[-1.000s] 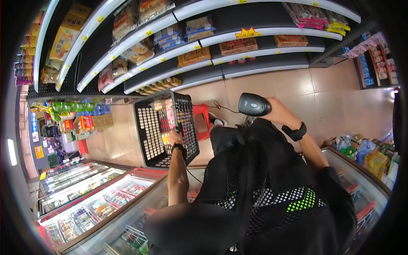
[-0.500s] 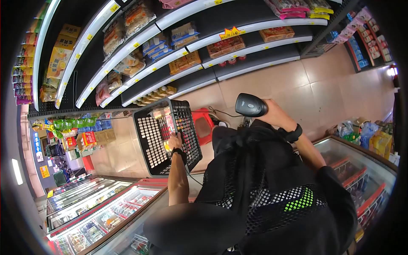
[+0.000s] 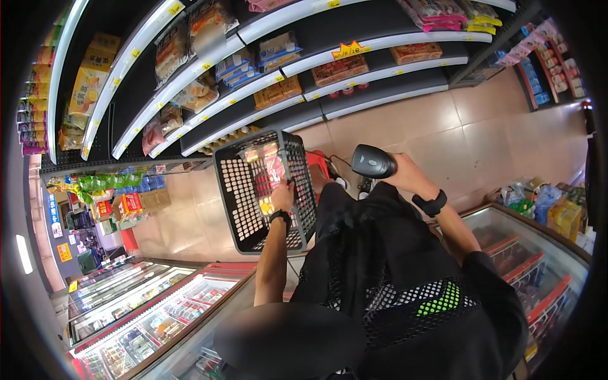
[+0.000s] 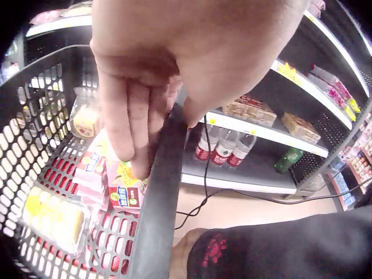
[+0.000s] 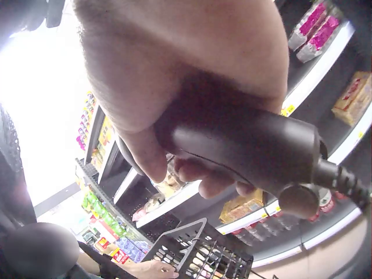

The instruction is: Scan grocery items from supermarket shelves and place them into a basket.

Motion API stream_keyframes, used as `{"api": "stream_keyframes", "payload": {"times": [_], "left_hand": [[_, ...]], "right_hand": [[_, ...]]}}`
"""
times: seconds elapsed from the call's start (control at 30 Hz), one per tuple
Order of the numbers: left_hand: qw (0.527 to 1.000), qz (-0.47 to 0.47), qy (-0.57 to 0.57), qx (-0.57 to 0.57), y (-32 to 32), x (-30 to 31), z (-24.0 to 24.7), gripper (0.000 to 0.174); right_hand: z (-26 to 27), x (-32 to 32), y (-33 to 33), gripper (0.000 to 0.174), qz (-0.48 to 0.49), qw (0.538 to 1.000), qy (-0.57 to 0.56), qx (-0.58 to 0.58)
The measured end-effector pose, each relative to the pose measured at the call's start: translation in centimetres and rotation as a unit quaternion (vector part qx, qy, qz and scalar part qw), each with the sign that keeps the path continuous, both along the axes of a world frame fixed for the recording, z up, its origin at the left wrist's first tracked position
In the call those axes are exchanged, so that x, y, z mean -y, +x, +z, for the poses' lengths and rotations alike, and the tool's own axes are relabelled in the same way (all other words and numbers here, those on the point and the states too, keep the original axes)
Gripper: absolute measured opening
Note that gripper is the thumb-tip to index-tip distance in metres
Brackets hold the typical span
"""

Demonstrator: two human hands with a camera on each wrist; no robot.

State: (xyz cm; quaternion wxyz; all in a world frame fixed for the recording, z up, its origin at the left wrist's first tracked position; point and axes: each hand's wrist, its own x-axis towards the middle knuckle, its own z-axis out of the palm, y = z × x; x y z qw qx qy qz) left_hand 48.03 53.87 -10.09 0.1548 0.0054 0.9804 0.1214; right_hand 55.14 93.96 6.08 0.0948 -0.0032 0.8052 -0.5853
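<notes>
My left hand [image 3: 282,195] grips the rim of a black shopping basket [image 4: 160,221], fingers over the inner side and thumb on the outer. Inside the basket lie pink printed packages [image 4: 125,186], a clear pack of yellowish pieces [image 4: 55,221] and a small clear pack [image 4: 85,121]. My right hand [image 3: 408,176] holds a black handheld barcode scanner [image 3: 372,161] by its handle, fingers wrapped round it. A cable [image 5: 343,177] runs from the handle's end.
Curved shelves [image 3: 380,47] with packaged food rise ahead. A red stool [image 3: 316,166] stands on the tiled floor [image 3: 418,120] behind the basket. Glass-topped freezers [image 3: 145,316] line the near side and left. Bags and boxes [image 3: 563,215] sit at the right.
The left hand has shifted the basket to the right and closer to the body, covering more of the red stool. The right hand keeps holding the scanner with little movement.
</notes>
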Motion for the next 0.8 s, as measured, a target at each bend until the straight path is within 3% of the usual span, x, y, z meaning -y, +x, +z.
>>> {"api": "stream_keyframes", "payload": {"times": [0.13, 0.27, 0.33, 0.4, 0.43, 0.53, 0.6, 0.7, 0.73, 0.8], "left_hand": [[0.998, -0.044, -0.042, 0.005, -1.9, -3.5, -0.4, 0.035], [0.999, -0.048, 0.001, 0.005, -3.6, -5.3, 0.1, 0.039], [0.997, -0.013, 0.071, 0.039, -4.0, -4.1, -0.9, 0.050], [0.962, 0.053, 0.209, 0.168, -3.9, -1.9, -1.0, 0.054], [0.961, 0.058, 0.212, 0.171, -3.8, -0.6, -2.1, 0.054], [0.949, 0.099, 0.182, 0.238, -2.1, 4.1, -9.4, 0.053], [0.969, 0.036, 0.066, 0.235, -1.1, 6.6, -13.3, 0.060], [0.968, 0.112, 0.040, 0.222, -0.5, 6.9, -13.1, 0.061], [0.967, 0.129, 0.058, 0.213, 0.1, 8.3, -15.3, 0.061], [0.974, 0.119, -0.013, 0.193, 0.7, 7.8, -12.7, 0.059]], "right_hand": [[0.6, 0.7, 0.1, 0.038, -0.008, 1.000, 0.022, 0.019], [1.4, 1.0, 0.1, 0.039, 0.012, 0.996, 0.068, 0.053], [1.0, 1.3, 0.1, 0.040, 0.003, 0.995, 0.071, 0.064], [1.0, 2.0, -0.1, 0.041, 0.002, 0.994, 0.076, 0.082], [1.2, 2.1, -0.3, 0.042, -0.007, 0.992, 0.080, 0.094], [2.3, 2.7, -0.7, 0.045, -0.008, 0.990, 0.082, 0.114], [2.7, 3.3, -1.4, 0.046, -0.004, 0.989, 0.090, 0.121], [2.8, 4.1, -2.1, 0.046, 0.006, 0.987, 0.107, 0.121], [2.8, 4.3, -2.3, 0.046, 0.012, 0.987, 0.117, 0.113], [2.9, 4.8, -2.9, 0.045, 0.019, 0.984, 0.122, 0.126]]}}
